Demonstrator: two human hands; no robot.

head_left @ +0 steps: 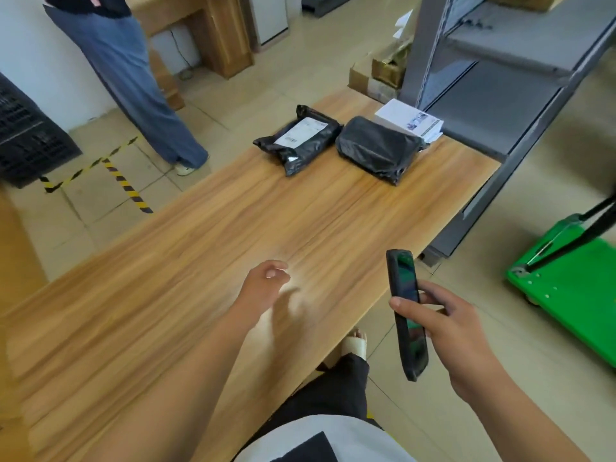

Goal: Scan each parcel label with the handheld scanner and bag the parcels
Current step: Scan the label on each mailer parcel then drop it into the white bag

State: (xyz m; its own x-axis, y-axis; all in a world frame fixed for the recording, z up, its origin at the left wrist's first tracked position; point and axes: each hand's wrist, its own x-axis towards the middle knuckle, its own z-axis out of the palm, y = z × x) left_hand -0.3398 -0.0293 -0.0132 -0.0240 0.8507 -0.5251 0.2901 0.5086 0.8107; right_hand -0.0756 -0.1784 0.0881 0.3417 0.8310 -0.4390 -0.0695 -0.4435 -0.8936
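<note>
My right hand (443,328) grips a black handheld scanner (405,308) off the table's right edge, screen facing left. My left hand (263,283) hovers above the wooden table (200,261) with loosely curled fingers, holding nothing. At the far end lie three parcels: a black poly bag with a white label facing up (300,138), a second black poly bag with no label showing (376,148) to its right, and a white box (408,120) behind that one. Both hands are well short of the parcels.
A grey metal shelf unit (500,71) stands against the table's far right end. A green trolley (573,281) sits on the floor at right. Another person's legs (143,91) stand left of the table, near yellow-black floor tape (123,185) and a black crate (30,138).
</note>
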